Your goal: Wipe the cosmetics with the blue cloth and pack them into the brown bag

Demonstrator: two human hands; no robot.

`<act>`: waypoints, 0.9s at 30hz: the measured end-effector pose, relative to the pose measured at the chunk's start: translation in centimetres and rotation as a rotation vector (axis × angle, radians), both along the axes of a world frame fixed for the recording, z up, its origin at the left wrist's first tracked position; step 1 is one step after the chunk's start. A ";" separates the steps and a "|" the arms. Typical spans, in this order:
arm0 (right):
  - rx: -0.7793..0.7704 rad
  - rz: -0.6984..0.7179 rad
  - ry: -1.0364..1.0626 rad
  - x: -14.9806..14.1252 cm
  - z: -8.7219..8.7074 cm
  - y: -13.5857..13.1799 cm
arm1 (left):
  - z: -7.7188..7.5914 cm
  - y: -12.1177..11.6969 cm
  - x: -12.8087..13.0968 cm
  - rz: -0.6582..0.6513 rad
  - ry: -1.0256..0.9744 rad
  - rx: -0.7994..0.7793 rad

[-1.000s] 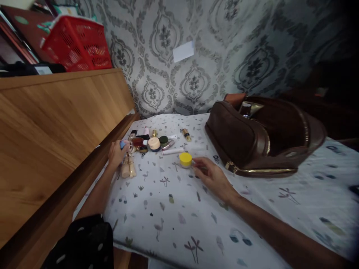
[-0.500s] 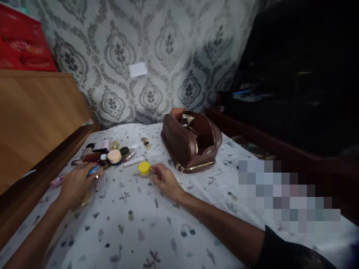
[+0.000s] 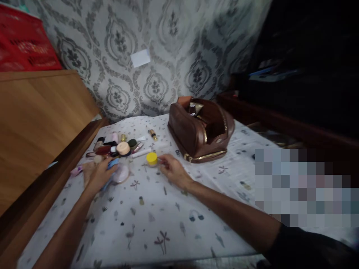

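Cloth (image 3: 202, 228): white, printed, carries the bag (image 3: 186, 130) and the small stuff.
Bag: brown, unzipped, beyond right hand (image 3: 175, 172).
Left hand (image 3: 101, 175): fingers clamped on blue item (image 3: 113, 163), details blurred.
Right hand: fingers loosely curled, thumb apart; fingertips right at the near-right side of yellow jar (image 3: 152, 158). Can't tell if touching.
Pale disc (image 3: 122, 174): just right of the left fingertips, contact unclear.
Blue item: partly hidden under left fingers.
Cream jar (image 3: 123, 148): beyond left hand, among other cosmetics.
Yellow jar: upright, between the hands, nearer right, outside its grasp.
White tube (image 3: 141, 152): lying just left of yellow jar.
Gold tube (image 3: 153, 135): lying farther back, left of bag.
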State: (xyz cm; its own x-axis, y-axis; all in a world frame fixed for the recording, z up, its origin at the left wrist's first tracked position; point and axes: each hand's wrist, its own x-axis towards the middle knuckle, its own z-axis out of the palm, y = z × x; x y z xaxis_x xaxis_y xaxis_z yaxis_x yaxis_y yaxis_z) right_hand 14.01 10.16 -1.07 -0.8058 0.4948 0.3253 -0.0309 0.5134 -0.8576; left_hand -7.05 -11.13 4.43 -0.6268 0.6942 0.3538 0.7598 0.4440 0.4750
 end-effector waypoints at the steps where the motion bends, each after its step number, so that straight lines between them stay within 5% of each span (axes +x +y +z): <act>1: 0.007 0.007 0.010 0.0 -0.1 0.1 | 0.0 0.5 0.6 -0.002 -0.058 -0.021; 7: 0.042 0.003 0.028 -0.1 -0.4 0.3 | -0.9 2.8 4.3 -0.178 -0.331 -0.035; 12: 0.057 -0.016 0.041 0.0 -0.3 0.1 | -0.5 3.4 7.1 -0.136 -0.156 0.065; 19: 0.027 0.032 0.011 0.4 0.4 -0.2 | -1.3 2.6 9.7 -0.447 -0.030 -0.146; 27: 0.057 0.040 -0.010 0.5 0.7 -0.4 | -2.3 2.8 9.7 -0.409 -0.052 -0.175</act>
